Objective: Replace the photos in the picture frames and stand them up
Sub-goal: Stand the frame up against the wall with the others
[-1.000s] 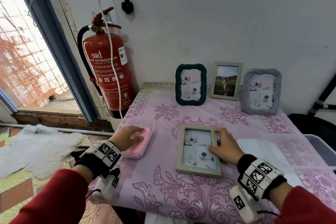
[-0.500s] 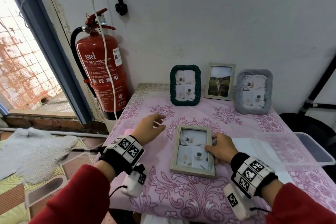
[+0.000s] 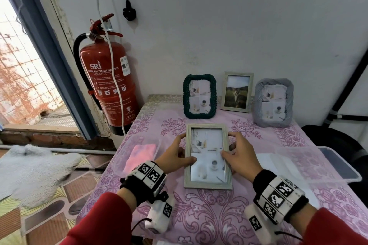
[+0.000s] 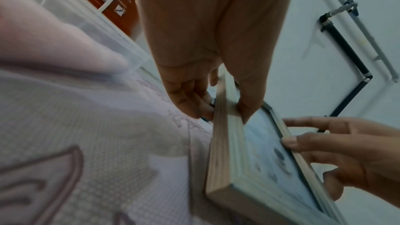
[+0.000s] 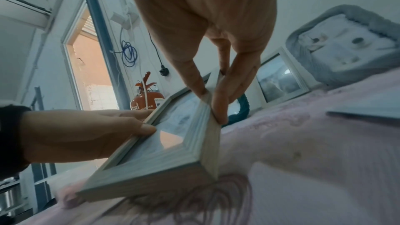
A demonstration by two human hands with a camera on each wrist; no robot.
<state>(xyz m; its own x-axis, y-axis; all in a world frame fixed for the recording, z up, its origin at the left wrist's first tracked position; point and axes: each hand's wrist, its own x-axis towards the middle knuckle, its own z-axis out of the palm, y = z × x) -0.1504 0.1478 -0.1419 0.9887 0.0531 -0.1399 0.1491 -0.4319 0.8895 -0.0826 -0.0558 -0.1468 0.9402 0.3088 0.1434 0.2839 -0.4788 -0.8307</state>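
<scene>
Both hands hold a light wooden picture frame (image 3: 207, 155) with a four-picture coffee print, tilted up off the pink tablecloth (image 3: 199, 215). My left hand (image 3: 182, 153) pinches its left edge, thumb on the glass and fingers behind, as seen in the left wrist view (image 4: 226, 115). My right hand (image 3: 231, 145) grips the right edge the same way (image 5: 213, 103). Against the wall stand a green frame (image 3: 199, 96), a wooden frame with a cat photo (image 3: 237, 92) and a grey frame (image 3: 273, 102).
A clear plastic tub (image 3: 119, 157) holding a pink pad (image 3: 142, 155) sits at the table's left edge. A clear lid and white sheets (image 3: 298, 163) lie to the right. A red fire extinguisher (image 3: 108, 85) stands left of the table.
My left hand left the pink pad and came over to the frame's left edge. The frame, lying flat before, is now held by both hands and tilted up.
</scene>
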